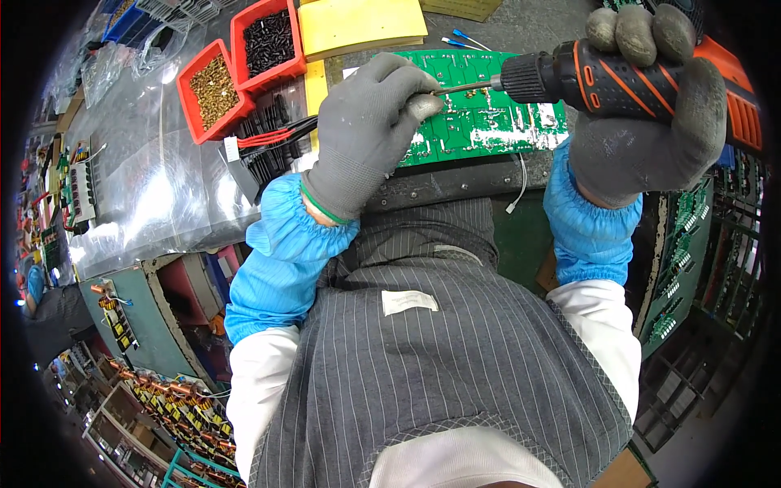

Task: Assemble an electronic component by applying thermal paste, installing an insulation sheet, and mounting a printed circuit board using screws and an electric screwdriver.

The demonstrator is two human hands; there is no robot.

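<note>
My right hand (643,159), in a grey glove, is wrapped round a black and orange power screwdriver (610,77) held level, its chuck toward the left. From the chuck a long thin bit (470,87) reaches to the fingertips of my left hand (362,130). That hand, gloved too, is closed in a pinch at the bit's tip; whatever sits between thumb and finger is hidden. Beneath both lies a green circuit board (455,134) with silvery solder patches, near the bench's front edge. My left hand covers the board's left end.
Left of the board stand two red bins, one (189,106) with small brass-coloured parts, one (236,41) with black parts. Black and red wires (272,138) lie beside my left wrist. A yellow stack (362,28) sits behind. A white cable (521,179) hangs over the bench edge.
</note>
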